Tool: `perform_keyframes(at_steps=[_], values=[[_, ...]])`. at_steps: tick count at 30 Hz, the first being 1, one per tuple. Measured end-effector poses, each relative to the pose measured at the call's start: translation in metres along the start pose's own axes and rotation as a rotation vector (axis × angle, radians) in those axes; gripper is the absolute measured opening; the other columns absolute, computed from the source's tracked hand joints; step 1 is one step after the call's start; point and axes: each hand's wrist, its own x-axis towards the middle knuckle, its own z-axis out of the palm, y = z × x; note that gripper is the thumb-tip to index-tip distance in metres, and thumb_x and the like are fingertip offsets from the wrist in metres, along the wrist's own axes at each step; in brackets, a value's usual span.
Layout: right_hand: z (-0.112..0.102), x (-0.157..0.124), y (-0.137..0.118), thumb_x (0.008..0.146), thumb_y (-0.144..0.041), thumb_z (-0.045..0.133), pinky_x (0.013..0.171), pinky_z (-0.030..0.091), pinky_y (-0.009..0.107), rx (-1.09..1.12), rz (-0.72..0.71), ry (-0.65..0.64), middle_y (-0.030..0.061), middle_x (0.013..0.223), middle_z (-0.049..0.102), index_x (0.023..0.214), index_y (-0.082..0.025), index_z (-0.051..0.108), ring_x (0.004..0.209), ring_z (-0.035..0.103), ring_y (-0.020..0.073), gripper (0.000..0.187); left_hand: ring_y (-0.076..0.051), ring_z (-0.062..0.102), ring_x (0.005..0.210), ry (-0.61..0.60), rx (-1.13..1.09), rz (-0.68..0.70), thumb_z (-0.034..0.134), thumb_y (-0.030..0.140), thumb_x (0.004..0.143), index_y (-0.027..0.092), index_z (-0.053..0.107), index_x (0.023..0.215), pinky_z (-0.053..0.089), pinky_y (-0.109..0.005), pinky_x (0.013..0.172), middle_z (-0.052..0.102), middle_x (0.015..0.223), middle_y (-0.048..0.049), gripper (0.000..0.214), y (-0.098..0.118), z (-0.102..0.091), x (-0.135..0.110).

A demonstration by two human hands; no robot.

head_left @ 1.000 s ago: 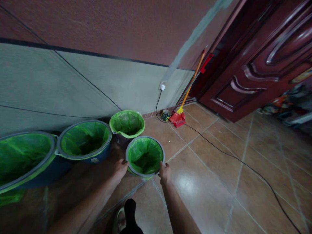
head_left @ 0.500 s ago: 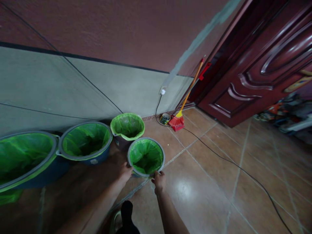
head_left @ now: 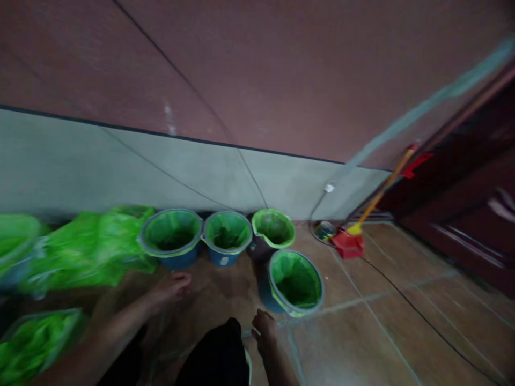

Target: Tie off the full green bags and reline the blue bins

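A blue bin lined with a green bag stands on the brown tile floor in front of me. My right hand hangs just left of and below it, off its rim, fingers loosely curled with nothing in them. My left hand is further left, over bare floor below two more lined blue bins; its fingers look loose and hold nothing. A darker bin with a green bag stands against the wall behind the near bin. The picture is smeared by motion.
More green bags and bins crowd the left side. A red broom with an orange handle leans by the wall near a small tin. A black cable crosses the floor. A dark wooden door is at right.
Both hands have come off the near bin's rim and drawn back toward me. The view has swung left and pulled back, so more bins show on the left.
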Motion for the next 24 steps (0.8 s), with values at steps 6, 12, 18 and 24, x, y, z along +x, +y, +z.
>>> perform_keyframes(at_steps=[6, 12, 18, 24], values=[[0.125, -0.053, -0.036, 0.063, -0.034, 0.073, 0.052, 0.041, 0.022, -0.189, -0.061, -0.289, -0.0005, 0.070, 0.062, 0.088, -0.020, 0.058, 0.060, 0.059, 0.0134, 0.033, -0.019, 0.070, 0.070, 0.459, -0.396, 0.002, 0.082, 0.031, 0.060, 0.015, 0.066, 0.088, 0.053, -0.027, 0.063, 0.074, 0.080, -0.0069, 0.036, -0.055, -0.179, -0.088], [0.246, -0.152, -0.029, 0.069, -0.031, 0.073, 0.057, 0.045, 0.022, -0.510, -0.183, -0.651, 0.0028, 0.083, 0.070, 0.101, -0.019, 0.062, 0.066, 0.063, 0.0128, 0.036, -0.013, 0.066, 0.056, 0.760, -0.670, 0.006, 0.071, 0.011, 0.070, 0.015, 0.065, 0.083, 0.052, -0.022, 0.053, 0.071, 0.069, -0.0026, 0.015, -0.110, -0.294, -0.140], [0.345, -0.228, 0.022, 0.080, -0.017, 0.062, 0.050, 0.041, 0.020, -0.833, -0.202, -0.865, 0.0022, 0.080, 0.067, 0.099, -0.015, 0.063, 0.058, 0.060, 0.0096, 0.019, -0.013, 0.063, 0.053, 0.890, -0.781, 0.042, 0.070, 0.006, 0.067, 0.015, 0.062, 0.077, 0.048, -0.020, 0.047, 0.068, 0.063, -0.0015, 0.016, -0.123, -0.366, -0.156], [0.462, -0.265, 0.080, 0.090, -0.017, 0.054, 0.047, 0.041, 0.018, -0.858, -0.142, -0.949, -0.0008, 0.067, 0.062, 0.087, -0.016, 0.061, 0.051, 0.055, 0.0085, 0.007, -0.014, 0.062, 0.056, 0.876, -0.658, 0.083, 0.071, 0.012, 0.068, 0.014, 0.065, 0.083, 0.047, -0.022, 0.052, 0.068, 0.064, -0.0020, 0.017, -0.100, -0.426, -0.130]])
